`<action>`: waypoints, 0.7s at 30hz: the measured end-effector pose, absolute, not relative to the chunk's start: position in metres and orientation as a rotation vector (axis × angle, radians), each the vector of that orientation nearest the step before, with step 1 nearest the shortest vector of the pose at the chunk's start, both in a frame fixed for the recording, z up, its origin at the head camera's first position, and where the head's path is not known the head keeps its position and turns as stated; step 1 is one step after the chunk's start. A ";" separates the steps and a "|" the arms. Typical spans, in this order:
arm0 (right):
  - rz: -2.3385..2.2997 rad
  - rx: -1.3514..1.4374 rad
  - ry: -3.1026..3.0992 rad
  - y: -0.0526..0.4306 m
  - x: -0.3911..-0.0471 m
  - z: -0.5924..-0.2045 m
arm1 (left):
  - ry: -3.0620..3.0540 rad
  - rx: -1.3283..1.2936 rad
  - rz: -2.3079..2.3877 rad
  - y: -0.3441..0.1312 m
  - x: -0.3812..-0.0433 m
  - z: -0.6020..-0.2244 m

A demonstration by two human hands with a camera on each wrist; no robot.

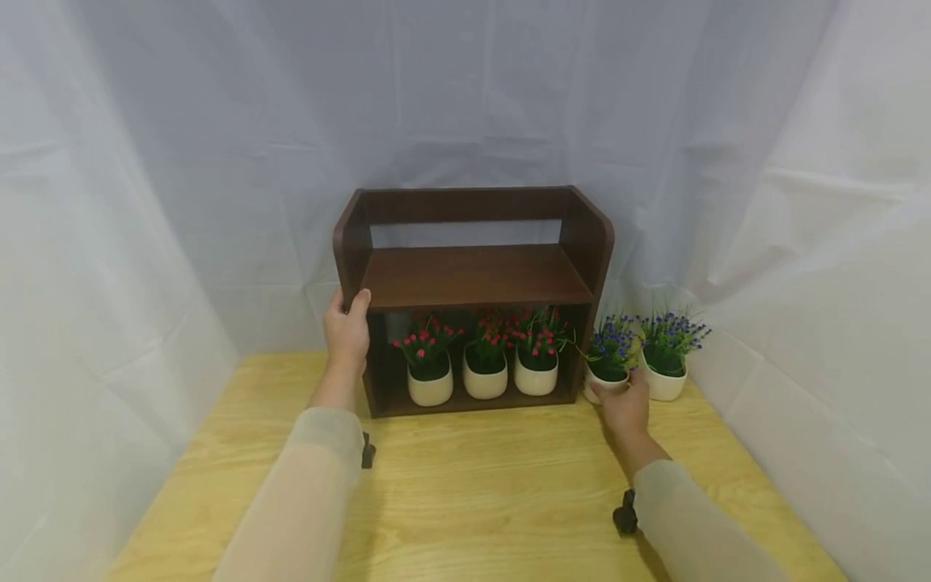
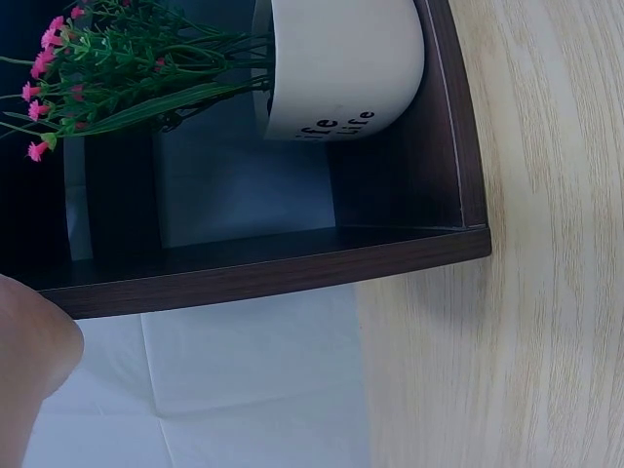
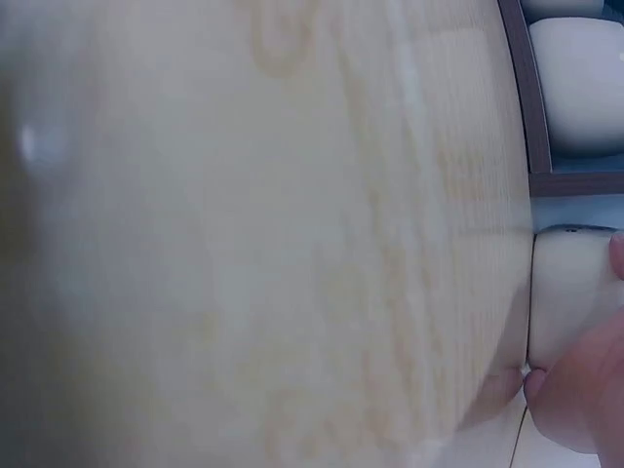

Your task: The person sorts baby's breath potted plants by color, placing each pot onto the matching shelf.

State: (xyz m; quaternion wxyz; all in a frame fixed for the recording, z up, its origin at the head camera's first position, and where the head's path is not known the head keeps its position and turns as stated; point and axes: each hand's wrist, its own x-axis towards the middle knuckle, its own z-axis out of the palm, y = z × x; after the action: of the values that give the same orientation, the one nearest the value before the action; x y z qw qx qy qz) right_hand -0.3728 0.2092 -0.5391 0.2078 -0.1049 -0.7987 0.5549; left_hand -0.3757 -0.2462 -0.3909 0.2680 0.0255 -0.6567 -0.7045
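A dark brown two-tier wooden shelf [image 1: 473, 275] stands on the table. My left hand [image 1: 345, 333] grips its left side panel, thumb at the front edge; the left wrist view shows part of that hand [image 2: 34, 341] against the panel. Just outside the shelf's right side, my right hand [image 1: 627, 404] holds a white pot [image 3: 570, 292] of purple-blue artificial flowers [image 1: 612, 339] low on the table. Fingers and thumb lie about the pot. Close on its right is a second white pot [image 1: 667, 384] with purple-blue flowers.
On the lower tier sit three white pots with pink flowers: a left one [image 1: 430, 388], a middle one [image 1: 485, 381] and a right one [image 1: 537, 378]. The wooden table [image 1: 465, 493] extends in front. White sheeting [image 1: 465, 97] hangs behind and at both sides.
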 end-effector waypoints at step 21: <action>1.735 -0.369 -1.882 0.196 -0.345 -0.520 | -1.781 0.097 -1.923 -0.247 -0.376 -0.390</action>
State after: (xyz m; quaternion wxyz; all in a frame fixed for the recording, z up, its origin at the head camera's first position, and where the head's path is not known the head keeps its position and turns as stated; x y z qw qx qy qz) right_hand -0.3445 0.1961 -0.5198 0.2741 -0.1370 -0.6999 0.6452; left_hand -0.3761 -0.2471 -0.3896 0.2565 0.0357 -0.6562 -0.7088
